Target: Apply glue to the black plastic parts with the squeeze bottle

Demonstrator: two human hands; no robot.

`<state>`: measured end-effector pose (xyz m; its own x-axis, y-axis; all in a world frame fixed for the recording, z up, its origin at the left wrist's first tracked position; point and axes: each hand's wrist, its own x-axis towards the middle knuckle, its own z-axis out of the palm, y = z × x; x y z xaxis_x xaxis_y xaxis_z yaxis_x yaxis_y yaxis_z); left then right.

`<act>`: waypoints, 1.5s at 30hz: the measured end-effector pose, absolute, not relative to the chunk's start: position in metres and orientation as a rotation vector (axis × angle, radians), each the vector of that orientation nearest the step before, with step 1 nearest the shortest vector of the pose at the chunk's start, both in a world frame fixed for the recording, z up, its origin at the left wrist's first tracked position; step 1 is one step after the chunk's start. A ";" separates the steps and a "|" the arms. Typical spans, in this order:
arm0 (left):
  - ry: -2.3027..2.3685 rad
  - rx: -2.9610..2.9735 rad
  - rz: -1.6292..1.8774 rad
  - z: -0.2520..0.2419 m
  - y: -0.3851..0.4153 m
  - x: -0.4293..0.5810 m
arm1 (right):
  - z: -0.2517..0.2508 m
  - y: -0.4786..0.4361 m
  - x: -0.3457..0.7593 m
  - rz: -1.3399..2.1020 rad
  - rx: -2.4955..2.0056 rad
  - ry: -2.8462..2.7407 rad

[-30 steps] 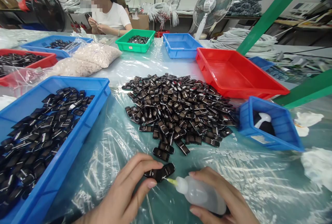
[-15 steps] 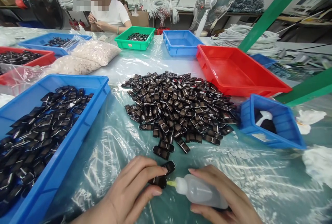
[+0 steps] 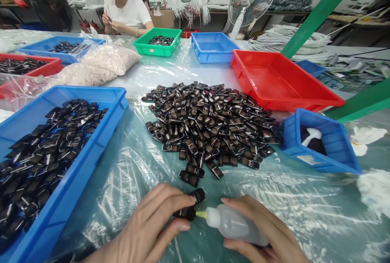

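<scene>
My left hand pinches a black casing; my right hand, gripping the squeeze bottle, should steady the nozzle between them

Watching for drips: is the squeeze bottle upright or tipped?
Tipped: the right hand holds the squeeze bottle sideways, yellow nozzle toward the black piece in the left hand.

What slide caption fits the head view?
Left hand holds a black piece at the yellow tip of a bottle in the right hand.
</scene>
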<state>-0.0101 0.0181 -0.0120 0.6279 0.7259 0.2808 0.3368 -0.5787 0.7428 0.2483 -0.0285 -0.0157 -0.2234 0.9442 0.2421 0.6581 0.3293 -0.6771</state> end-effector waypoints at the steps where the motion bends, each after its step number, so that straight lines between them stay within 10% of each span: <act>1: 0.831 2.194 0.768 -0.012 0.018 -0.010 | -0.016 -0.028 0.248 0.569 -1.403 -1.981; 45: 0.978 1.980 0.809 -0.018 0.020 -0.010 | -0.028 -0.024 0.249 0.595 -1.405 -1.893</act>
<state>-0.0100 0.0200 -0.0176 0.5041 0.8407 0.1979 0.3523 -0.4094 0.8416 0.2491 -0.0241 -0.0281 -0.1714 0.9506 0.2589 0.6312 0.3077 -0.7120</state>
